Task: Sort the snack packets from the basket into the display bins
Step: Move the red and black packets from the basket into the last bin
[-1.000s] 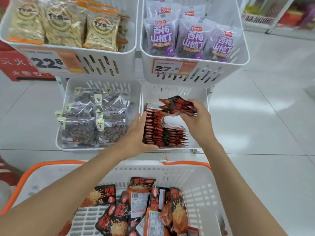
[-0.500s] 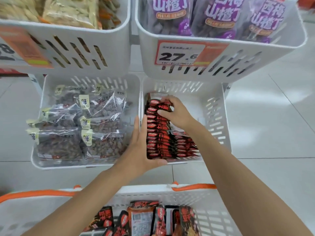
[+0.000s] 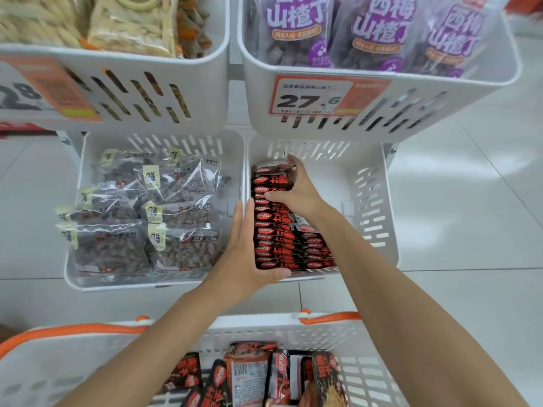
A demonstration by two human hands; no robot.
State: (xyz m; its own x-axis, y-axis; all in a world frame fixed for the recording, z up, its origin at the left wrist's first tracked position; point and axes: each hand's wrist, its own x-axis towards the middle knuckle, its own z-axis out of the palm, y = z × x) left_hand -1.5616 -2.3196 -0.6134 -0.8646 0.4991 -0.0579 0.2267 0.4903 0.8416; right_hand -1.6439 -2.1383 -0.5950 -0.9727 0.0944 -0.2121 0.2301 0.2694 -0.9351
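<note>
Holds a row of red-and-black foil snack packets (image 3: 273,239) on edge along the left wall of the white slotted plastic bin (image 3: 373,201) at centre frame. Braces the row's left flank with the left hand (image 3: 246,248): grip spread, fingers straight and flat against the packet edges, thumb laid across the near end. Caps the far end with the right hand (image 3: 296,192): grip curled over the rearmost packets, thumb lying across their tops.

Likely troubles from here:

- Toppling to the right on release, with only a shorter, slumped run of the same packets and bare bin floor on that side for support.
- Bowing upward under too much end-to-end squeeze, popping slick foil packets out of the middle.
- Dragging the far packets back out with a hasty withdrawal of the curled right grip.
- Knocking knuckles on the upper white bin with the orange price tag (image 3: 311,96) overhanging just above centre.
- Spilling strays left into the clear bags of brown nuts (image 3: 147,218) at centre left.

Plenty left to sort, judging by the loose packets in the white plastic basket with orange handles (image 3: 264,327) along the bottom edge.
</note>
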